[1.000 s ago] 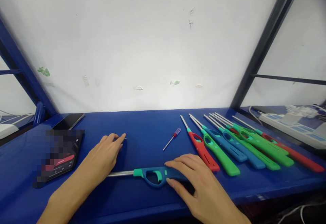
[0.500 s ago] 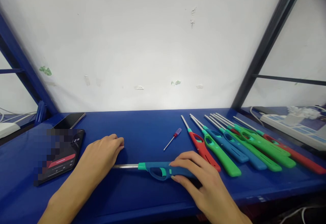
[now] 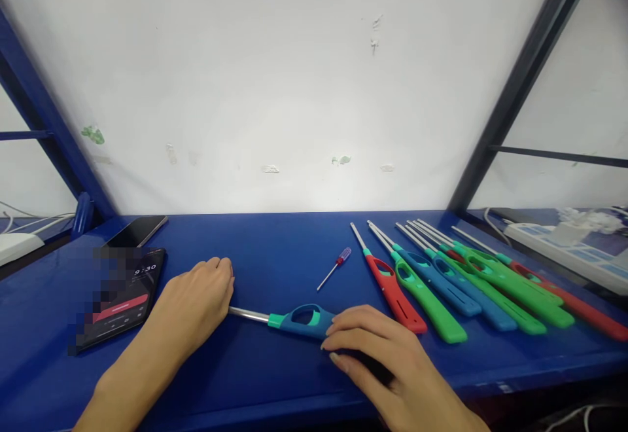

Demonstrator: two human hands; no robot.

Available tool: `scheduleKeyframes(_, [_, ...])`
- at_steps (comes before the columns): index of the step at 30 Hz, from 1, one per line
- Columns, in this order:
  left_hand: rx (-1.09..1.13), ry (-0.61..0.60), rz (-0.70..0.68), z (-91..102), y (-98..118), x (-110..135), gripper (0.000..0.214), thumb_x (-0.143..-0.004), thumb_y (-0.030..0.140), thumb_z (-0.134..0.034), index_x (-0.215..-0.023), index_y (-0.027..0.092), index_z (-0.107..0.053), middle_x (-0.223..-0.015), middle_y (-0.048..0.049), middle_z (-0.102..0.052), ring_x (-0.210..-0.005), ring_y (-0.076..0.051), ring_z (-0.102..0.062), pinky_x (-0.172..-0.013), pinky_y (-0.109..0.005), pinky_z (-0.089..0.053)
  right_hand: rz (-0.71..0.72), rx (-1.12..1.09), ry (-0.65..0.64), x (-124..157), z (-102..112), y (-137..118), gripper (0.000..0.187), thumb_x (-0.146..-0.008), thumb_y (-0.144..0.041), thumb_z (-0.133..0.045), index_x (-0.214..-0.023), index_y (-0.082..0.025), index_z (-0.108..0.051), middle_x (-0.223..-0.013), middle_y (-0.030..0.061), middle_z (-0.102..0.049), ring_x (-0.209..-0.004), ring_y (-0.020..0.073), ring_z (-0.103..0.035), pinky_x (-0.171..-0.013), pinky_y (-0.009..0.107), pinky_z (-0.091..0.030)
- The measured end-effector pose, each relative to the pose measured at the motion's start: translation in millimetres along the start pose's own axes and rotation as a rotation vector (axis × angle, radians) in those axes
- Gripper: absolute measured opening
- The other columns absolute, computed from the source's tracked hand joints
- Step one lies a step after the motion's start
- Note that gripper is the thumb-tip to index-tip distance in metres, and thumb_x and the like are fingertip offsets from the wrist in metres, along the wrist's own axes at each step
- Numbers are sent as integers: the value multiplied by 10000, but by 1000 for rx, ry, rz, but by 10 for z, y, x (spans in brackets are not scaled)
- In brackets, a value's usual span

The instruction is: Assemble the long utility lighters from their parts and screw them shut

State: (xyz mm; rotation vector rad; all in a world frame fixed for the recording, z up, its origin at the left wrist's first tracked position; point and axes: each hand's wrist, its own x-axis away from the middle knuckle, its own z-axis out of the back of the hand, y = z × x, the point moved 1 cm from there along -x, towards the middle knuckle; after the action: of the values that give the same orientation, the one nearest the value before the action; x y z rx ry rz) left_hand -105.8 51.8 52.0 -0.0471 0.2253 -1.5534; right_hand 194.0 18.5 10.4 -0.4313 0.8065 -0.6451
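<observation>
A blue long-necked gas lighter (image 3: 300,323) lies crosswise near the table's front, its metal tube (image 3: 248,315) pointing left and its trigger opening facing away from me. My right hand (image 3: 392,357) is closed around the handle end, fingers over the top and thumb on the near side, hiding the rear of the handle. At the other end, my left hand (image 3: 201,298) is closed over the tube's tip; its fingertips are mostly hidden. A small screwdriver (image 3: 334,268) with a purple and red handle lies beyond the lighter.
Several red, green and blue lighters (image 3: 432,301) lie fanned out on the right. Two phones (image 3: 140,230) rest at the left of the blue table (image 3: 265,249). Behind are a white wall and frame posts; a white power strip (image 3: 564,249) lies far right.
The blue lighter has rolled over, so its trigger opening now faces away instead of towards me. Its tube now slants, with the tip farther back. My left fingers have curled in more.
</observation>
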Motion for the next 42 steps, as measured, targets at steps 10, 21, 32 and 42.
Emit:
scheduleKeyframes(10, [425, 187, -60, 238, 377, 289, 236, -1054, 334, -241, -844, 290, -341, -667, 40, -559, -581, -203, -576, -569, -328, -361, -148, 576, -190, -752, 403, 178, 396, -1161, -388, -384, -1474, -268, -595, -1179, 83, -801, -1059, 265, -764, -916, 387, -577])
scheduleKeyframes(21, [717, 87, -214, 92, 703, 305, 205, -1053, 306, -246, -855, 305, -299, -648, 69, -454, -554, -204, -441, -581, -333, -264, -284, 744, -449, -1401, 225, 702, 299, -1056, -381, -676, -1277, -180, -687, -1292, 98, -709, -1093, 249, -719, -946, 468, -615])
scheduleKeyframes(32, [897, 127, -284, 49, 781, 294, 349, -1102, 347, -317, -773, 270, -406, -670, 54, -476, -583, -171, -411, -598, -323, -281, -310, 562, -361, -1324, 273, 813, 332, -1050, -373, -688, -1315, -174, -664, -1287, 97, -702, -1057, 244, -728, -905, 457, -631])
scheduleKeyframes(42, [1176, 253, -257, 79, 770, 267, 158, -986, 255, -656, -924, 286, -798, -898, 22, -716, -716, -139, -596, -619, -253, -416, -69, 236, -56, -1238, 739, 242, 441, -1136, -345, -428, -1573, -289, -404, -1052, 59, -799, -902, 228, -773, -735, 327, -590])
